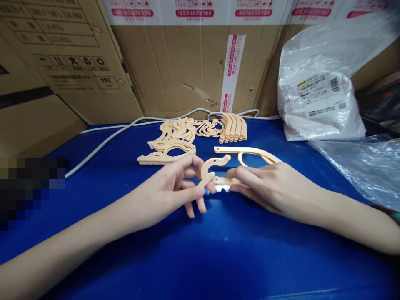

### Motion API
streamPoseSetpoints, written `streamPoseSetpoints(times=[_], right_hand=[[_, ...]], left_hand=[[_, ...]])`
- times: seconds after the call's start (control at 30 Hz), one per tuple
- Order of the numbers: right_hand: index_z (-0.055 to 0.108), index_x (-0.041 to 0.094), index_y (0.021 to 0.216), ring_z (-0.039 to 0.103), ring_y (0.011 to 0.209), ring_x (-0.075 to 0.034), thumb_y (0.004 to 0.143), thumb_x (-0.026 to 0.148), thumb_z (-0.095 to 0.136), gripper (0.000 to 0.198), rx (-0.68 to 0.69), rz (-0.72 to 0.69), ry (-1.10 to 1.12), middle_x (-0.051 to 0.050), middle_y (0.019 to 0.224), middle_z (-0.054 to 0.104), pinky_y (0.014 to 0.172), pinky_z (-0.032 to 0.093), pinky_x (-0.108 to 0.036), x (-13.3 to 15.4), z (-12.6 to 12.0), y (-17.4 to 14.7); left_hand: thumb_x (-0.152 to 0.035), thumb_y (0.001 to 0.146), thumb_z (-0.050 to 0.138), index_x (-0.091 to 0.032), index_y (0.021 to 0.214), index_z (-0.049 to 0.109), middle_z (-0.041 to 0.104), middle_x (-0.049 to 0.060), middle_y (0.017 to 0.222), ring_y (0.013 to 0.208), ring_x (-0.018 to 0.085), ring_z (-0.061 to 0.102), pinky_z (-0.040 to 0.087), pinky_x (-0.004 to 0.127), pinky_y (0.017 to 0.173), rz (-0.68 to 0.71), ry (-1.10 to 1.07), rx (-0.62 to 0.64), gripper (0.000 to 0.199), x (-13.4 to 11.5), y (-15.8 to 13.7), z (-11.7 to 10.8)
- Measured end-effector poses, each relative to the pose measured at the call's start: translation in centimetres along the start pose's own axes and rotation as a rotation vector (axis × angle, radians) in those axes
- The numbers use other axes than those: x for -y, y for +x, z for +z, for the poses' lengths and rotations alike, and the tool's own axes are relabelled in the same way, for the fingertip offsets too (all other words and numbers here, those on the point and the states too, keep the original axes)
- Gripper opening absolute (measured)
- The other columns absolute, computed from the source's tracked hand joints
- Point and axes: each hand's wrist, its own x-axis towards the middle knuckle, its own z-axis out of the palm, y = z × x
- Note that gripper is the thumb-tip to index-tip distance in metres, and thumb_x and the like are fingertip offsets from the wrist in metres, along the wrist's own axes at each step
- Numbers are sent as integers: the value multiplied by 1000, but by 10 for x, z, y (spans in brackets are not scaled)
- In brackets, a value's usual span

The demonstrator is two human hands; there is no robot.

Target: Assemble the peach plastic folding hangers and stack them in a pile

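My left hand (175, 185) pinches a flat beige hanger hook (205, 171) between thumb and fingers, its curve opening to the right. My right hand (275, 183) grips a beige hanger arm (221, 181), most of which the fingers hide. One end of this arm meets the lower part of the hook; whether they are joined I cannot tell. Just beyond my right hand is another long beige hanger arm (239, 149) with a curved piece below it, partly hidden by the hand.
Beyond my hands on the blue table (200, 258) lie stacked hanger arms (167, 157), a pile of curved pieces (178, 128), loose hooks (210, 128) and a row of arms (235, 128). A white cable (121, 126), cardboard boxes (187, 62) and a plastic bag (321, 104) stand behind.
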Motion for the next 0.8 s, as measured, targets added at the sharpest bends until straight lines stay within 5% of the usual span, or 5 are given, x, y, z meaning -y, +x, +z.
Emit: streamPoseSetpoints(times=[0.17,0.4,0.67,0.8], right_hand=[[54,18,104,63,57,-14,104,33,28,30,2,15,11,-2,84,69,52,36,-27,2,1,-1],[55,20,107,65,60,-14,103,34,31,28,-9,51,50,-3,84,72,53,39,-26,5,0,-1],[60,18,112,70,74,-16,100,31,41,26,-92,32,77,-3,89,73,60,46,-25,9,1,0],[62,17,110,70,77,-15,100,25,41,25,-101,-8,99,-4,93,73,65,48,-25,9,1,1]], left_hand=[[-18,87,46,-26,114,35,58,0,92,57,10,60,53,22,45,25,-43,-51,31,4,-3,3],[-12,82,37,-22,83,51,51,-1,77,68,11,49,43,23,58,95,441,-232,17,5,-10,-1],[-50,98,29,-21,76,45,49,-4,70,66,13,48,37,27,59,45,682,-245,40,2,-13,0],[-51,99,27,-20,75,43,48,-5,68,64,12,48,33,27,59,22,725,-217,42,3,-12,2]])
